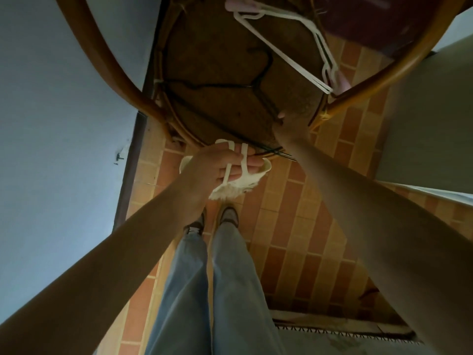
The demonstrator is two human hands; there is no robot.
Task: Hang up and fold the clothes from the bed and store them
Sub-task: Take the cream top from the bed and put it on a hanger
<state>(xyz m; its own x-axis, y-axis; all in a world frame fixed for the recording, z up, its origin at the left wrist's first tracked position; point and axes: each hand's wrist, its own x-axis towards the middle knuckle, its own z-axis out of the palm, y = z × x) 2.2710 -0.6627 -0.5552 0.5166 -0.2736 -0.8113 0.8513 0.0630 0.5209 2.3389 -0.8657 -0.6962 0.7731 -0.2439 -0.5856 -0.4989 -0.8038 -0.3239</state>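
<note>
Terracotta brick-pattern floor tiles (pixel 286 226) are running beneath the person, with a pale blue wall (pixel 64 124) bordering the floor on the left side and a dark baseboard strip along the junction. A round rattan chair (pixel 217 73) with curved wooden arms is occupying the upper part of the view; its brown seat is facing the camera.

The left hand (pixel 220 167) is hovering just below the front edge of the chair seat. Its fingers are curling around a cream garment (pixel 243 180) with thin straps; the straps are passing between the fingers and the fabric is hanging beneath the palm, with a frayed or ribbed hem showing at the bottom.

The right hand (pixel 291 126) is resting at the front right edge of the seat. Its fingers are pinching the thin frame of a black wire hanger (pixel 258 85), which is lying across the seat; one end of the hanger is extending past the front edge of the seat, close to the left hand.

White plastic hangers (pixel 294 47) are lying stacked at the back right edge of the seat, reaching toward the right arm of the chair. Pink fabric (pixel 238 2) is showing just behind them at the top, and a dark maroon cloth (pixel 371 19) is lying at the upper right.

Light blue trousers (pixel 204 290) and two dark shoes (pixel 212 221) are standing on the floor in front of the chair. A patterned rug edge (pixel 332 331) is lying on the floor at the lower right.
</note>
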